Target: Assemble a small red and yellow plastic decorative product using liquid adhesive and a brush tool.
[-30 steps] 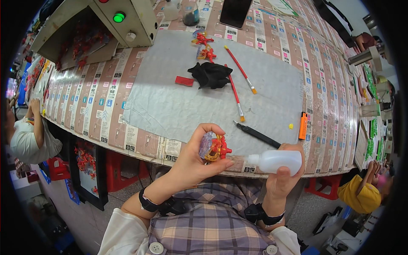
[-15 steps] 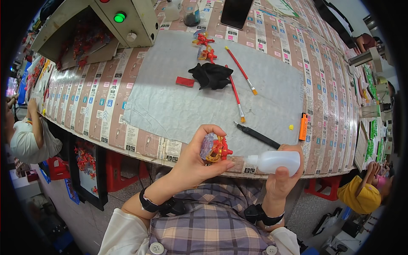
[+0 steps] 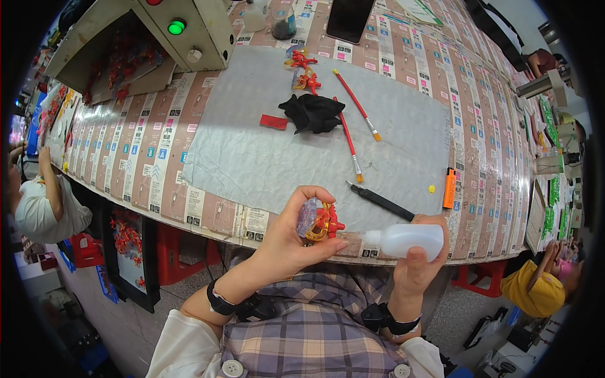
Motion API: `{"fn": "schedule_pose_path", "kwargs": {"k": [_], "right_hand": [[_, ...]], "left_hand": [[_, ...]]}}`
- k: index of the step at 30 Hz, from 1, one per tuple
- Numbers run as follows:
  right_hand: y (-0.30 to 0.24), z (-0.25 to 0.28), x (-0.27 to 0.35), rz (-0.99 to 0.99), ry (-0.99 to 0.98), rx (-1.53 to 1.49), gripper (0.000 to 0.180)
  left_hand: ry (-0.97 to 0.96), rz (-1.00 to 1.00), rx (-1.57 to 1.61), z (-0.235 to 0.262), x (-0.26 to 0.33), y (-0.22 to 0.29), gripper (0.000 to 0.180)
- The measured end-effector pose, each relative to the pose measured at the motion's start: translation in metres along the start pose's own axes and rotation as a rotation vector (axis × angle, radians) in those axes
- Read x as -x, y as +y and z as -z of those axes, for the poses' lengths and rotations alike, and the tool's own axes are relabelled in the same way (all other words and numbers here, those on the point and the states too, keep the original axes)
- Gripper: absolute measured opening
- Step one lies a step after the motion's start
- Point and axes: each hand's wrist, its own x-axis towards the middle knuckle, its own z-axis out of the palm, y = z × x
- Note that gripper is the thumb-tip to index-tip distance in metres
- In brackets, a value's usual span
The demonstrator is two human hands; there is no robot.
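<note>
Over the table's near edge, my left hand (image 3: pixel 292 238) is closed around a small figurine (image 3: pixel 323 222) of red, gold and clear purplish plastic. The figurine's red part faces right, between thumb and fingers. My right hand (image 3: pixel 418 264) grips a translucent white squeeze bottle (image 3: pixel 413 241), lying sideways with its narrow tip pointing left toward the figurine. Whether the tip touches the figurine I cannot tell. Just beyond the bottle lies a black-handled craft knife (image 3: pixel 384 203). Two red paintbrushes (image 3: pixel 358 104) rest farther off on the grey sheet (image 3: pixel 252 157).
Beside a black cloth (image 3: pixel 313 114) lie a red strip (image 3: pixel 273 121) and two similar figurines (image 3: pixel 307 80). An orange lighter (image 3: pixel 449 188) is at the right. A metal machine box (image 3: pixel 195 31) stands far left, a glass jar (image 3: pixel 283 22) and phone (image 3: pixel 350 19) at the back. Other people sit on both sides.
Both hands stay almost in place, still holding the figurine and the bottle. My right hand and the bottle have shifted very slightly. At the far left, another person's arm has moved a little.
</note>
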Motion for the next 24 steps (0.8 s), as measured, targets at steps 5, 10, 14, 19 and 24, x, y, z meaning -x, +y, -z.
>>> {"fn": "schedule_pose_path", "kwargs": {"k": [5,10,14,19,24], "right_hand": [[0.000,0.002,0.000,-0.008,0.009,0.004,0.052],[0.011,0.010,-0.001,0.116,0.169,0.007,0.054],[0.006,0.016,-0.010,0.031,0.242,-0.059,0.051],[0.016,0.028,-0.043,-0.048,0.137,0.098,0.035],[0.037,0.039,-0.064,-0.148,0.102,0.197,0.037]], "left_hand": [[-0.010,0.018,-0.008,-0.001,-0.001,0.003,0.057],[0.010,0.013,0.014,-0.003,-0.002,0.003,0.057],[-0.014,0.069,0.141,-0.001,0.000,0.006,0.054],[-0.124,0.042,0.373,0.006,0.000,-0.005,0.042],[-0.063,-0.030,0.373,0.010,-0.003,-0.020,0.034]]}}
